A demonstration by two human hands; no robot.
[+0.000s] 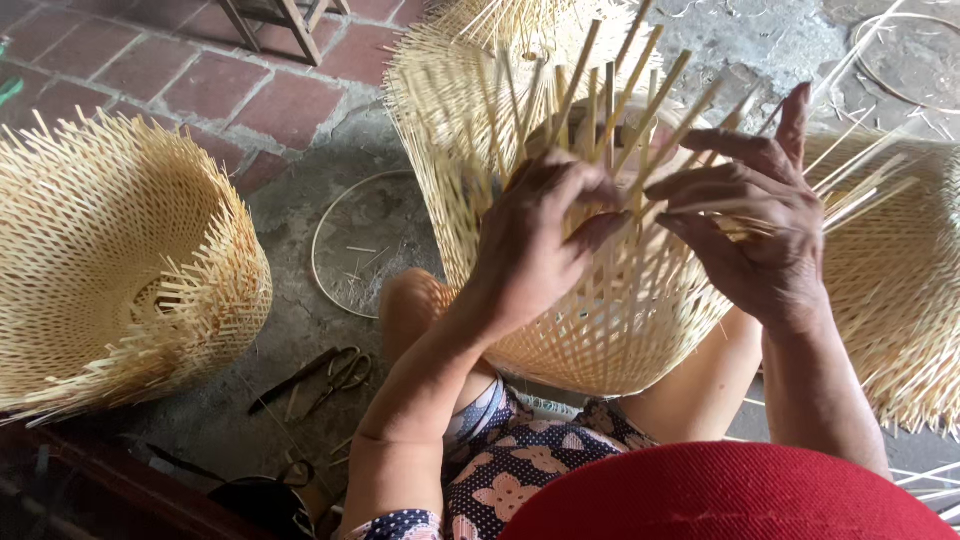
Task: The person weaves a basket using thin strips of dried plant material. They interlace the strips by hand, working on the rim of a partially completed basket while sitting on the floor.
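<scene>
Seated person, viewed from above, with an unfinished bamboo basket [600, 320] propped on the lap, its open weave facing up and loose strip ends [610, 90] fanning outward. Left hand [535, 245] pressed against the weave near the top, fingers curled and pinching strips between thumb and forefinger. Right hand [760, 230] just beside it, fingers bent over a bundle of thin strips [850, 195] that ran off to the right, gripping them. The two thumbs nearly met over the weave. A second woven basket [110, 260] lay on its side on the floor to the left, well apart. Scissors [330, 375] rested on the concrete floor [300, 300] between them, near a thin bamboo hoop [325, 215]. Another woven piece [900, 290] sat at the right edge.
</scene>
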